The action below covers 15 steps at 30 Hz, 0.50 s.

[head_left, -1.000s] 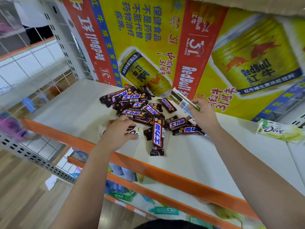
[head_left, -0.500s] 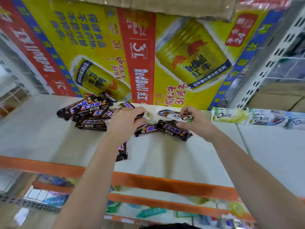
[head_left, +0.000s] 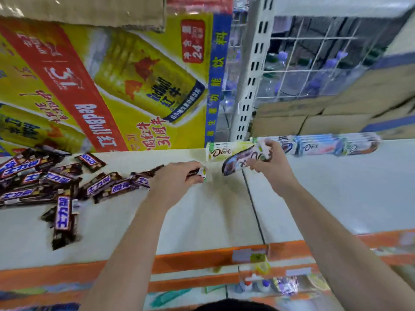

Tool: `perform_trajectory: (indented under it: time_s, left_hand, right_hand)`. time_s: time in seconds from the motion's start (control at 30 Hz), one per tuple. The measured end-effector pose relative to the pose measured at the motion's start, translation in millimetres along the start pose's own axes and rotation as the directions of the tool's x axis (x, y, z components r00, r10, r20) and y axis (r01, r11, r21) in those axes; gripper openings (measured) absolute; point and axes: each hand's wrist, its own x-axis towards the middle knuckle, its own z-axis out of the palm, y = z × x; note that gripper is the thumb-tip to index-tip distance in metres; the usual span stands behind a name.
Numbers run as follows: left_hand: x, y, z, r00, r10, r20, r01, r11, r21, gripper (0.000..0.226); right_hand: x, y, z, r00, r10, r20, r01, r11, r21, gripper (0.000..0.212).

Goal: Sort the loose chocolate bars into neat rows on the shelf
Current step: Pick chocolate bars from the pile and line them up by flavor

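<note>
A Dove bar is pinched in the curled fingers of the right hand above the shelf, near the Dove row. A second bar is gripped by the left hand; Snickers bars are heaped leftward.

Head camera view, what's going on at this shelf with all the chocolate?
A person is sorting chocolate on a white shelf. Their right hand holds a Dove bar by the row of Dove bars along the back edge. Their left hand grips another wrapped bar. The heap of Snickers bars on the left lies unsorted.
</note>
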Motion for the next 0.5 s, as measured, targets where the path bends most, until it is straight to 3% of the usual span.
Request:
perform_trajectory:
  time_s: [0.2, 0.3, 0.4, 0.5]
  left_hand:
    - [23, 51, 45, 0.997, 0.002, 0.075, 0.000, 1.000, -0.027, 0.027]
    - [34, 68, 64, 0.995, -0.021, 0.097, 0.025, 0.999, -0.041, 0.029]
    - [40, 76, 78, 0.995, -0.057, 0.084, 0.059, 0.998, -0.023, 0.030]
    - [41, 79, 84, 0.991, -0.112, 0.067, 0.116, 0.992, -0.054, 0.031]
  right_hand:
    - [15, 1, -68, 0.987, -0.159, 0.006, 0.159, 0.987, -0.021, 0.004]
    - [30, 12, -92, 0.972, -0.236, -0.001, 0.232, 0.954, -0.189, 0.015]
    - [49, 19, -105, 0.934, -0.350, 0.071, 0.337, 0.796, -0.504, 0.016]
    - [59, 23, -102, 0.934, -0.295, 0.199, 0.354, 0.719, -0.597, 0.025]
